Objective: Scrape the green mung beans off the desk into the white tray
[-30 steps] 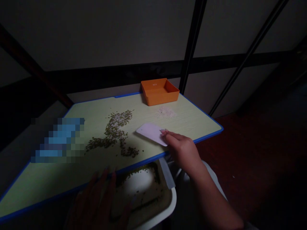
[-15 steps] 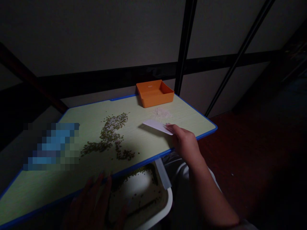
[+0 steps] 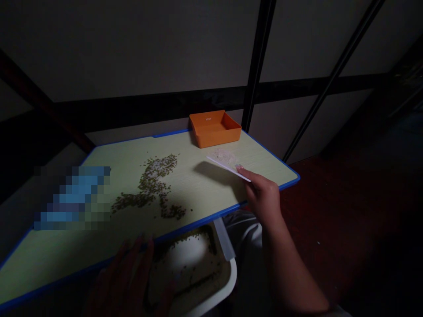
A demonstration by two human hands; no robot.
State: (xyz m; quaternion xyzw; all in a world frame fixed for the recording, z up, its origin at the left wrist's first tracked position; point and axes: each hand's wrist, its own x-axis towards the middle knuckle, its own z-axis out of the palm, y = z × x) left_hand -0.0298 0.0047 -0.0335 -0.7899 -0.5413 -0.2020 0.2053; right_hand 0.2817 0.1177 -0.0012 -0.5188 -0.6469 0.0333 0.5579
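The right hand (image 3: 264,196) pinches a thin white scraper (image 3: 228,167) – seen nearly edge-on – above the pale tabletop (image 3: 198,198). Beyond it, whitish grains (image 3: 220,155) lie just near of an orange tray (image 3: 218,138). Dark seeds (image 3: 152,182) spread left of centre; a pixelated blue patch (image 3: 74,193) sits farther left. At the near edge, the left hand (image 3: 122,277) – too dim to read its grip – is beside a white-rimmed bin (image 3: 229,281).

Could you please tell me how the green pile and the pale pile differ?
The green pile straggles widely; the pale pile is smaller and more compact. The green pile is mixed with whitish bits, while the pale pile looks mostly whitish. Both lie loose on the table.
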